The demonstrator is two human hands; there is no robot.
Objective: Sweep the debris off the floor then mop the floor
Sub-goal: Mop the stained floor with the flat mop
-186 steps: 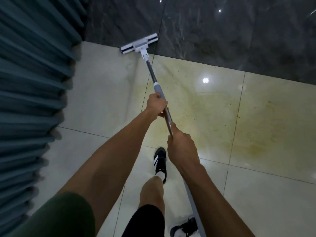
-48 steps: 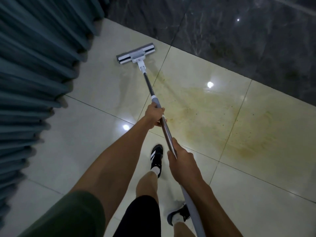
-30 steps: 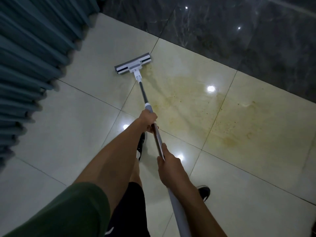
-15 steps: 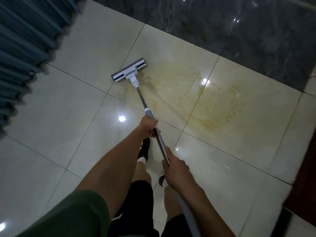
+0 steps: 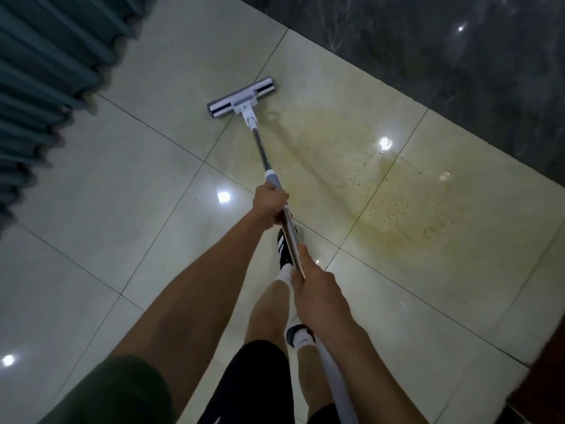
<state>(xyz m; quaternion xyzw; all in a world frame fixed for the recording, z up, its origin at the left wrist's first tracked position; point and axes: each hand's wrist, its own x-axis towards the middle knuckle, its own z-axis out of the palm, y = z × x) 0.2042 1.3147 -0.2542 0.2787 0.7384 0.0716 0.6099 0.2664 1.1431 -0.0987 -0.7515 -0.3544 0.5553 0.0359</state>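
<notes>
Yellow stain point(image 5: 382, 191) covered the shiny floor point(image 5: 91, 240) mid-frame while the left hand point(image 5: 270, 206) and right hand point(image 5: 318, 289) gripped the mop point(image 5: 241, 97), its head flat at upper centre.

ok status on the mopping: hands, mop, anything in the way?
Left hand and right hand both grip the mop handle. Mop head flat on tile, at yellow stain's edge. Curtain off left, path open.
</notes>
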